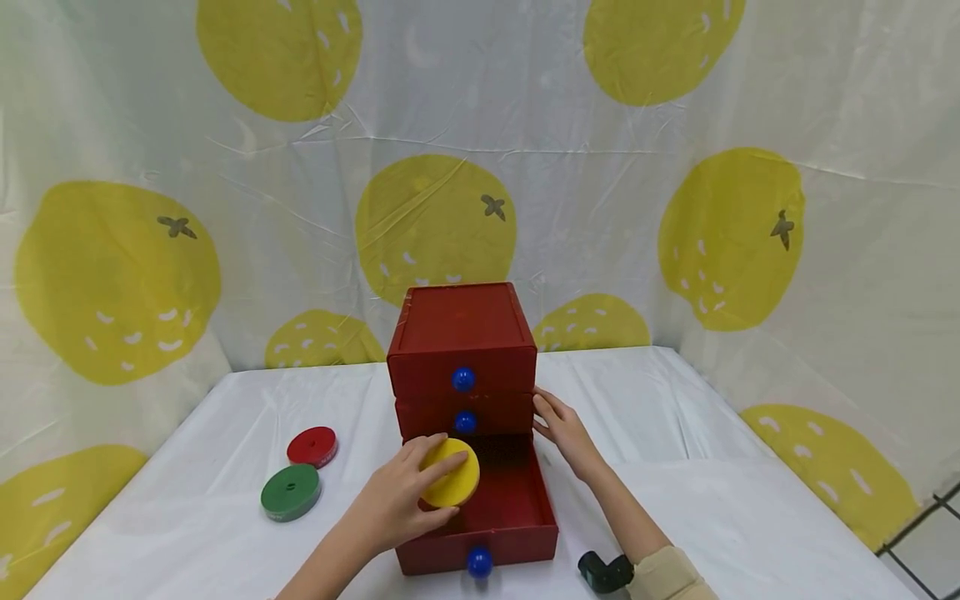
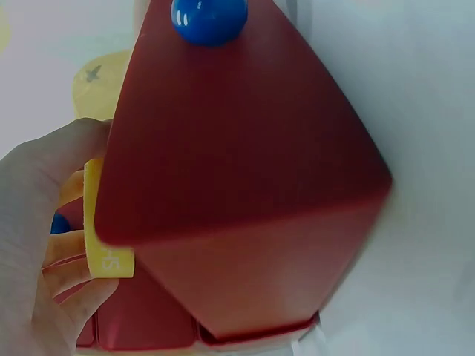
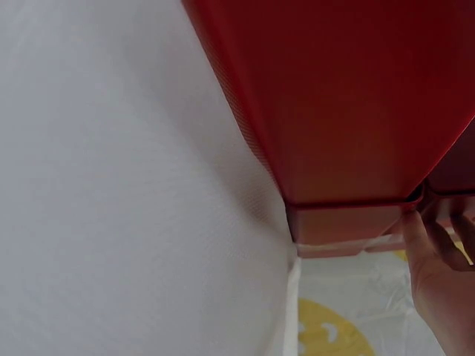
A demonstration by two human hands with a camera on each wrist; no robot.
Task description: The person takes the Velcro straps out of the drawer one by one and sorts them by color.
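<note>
A dark red cabinet with blue knobs stands on the table, its bottom drawer pulled out toward me. Over that drawer my left hand grips a yellow disc, thumb at the lower edge and fingers across its face. In the left wrist view the yellow disc shows edge-on behind the drawer's wall, with pale lettering on its rim. My right hand rests its fingers against the cabinet's right side, near the middle drawer. From the right wrist view, those fingers touch the red cabinet side.
Left of the cabinet lie a red disc and a green disc, close together. A dark green pipe elbow lies beside my right sleeve. Behind the table hangs a white curtain with yellow fruit prints.
</note>
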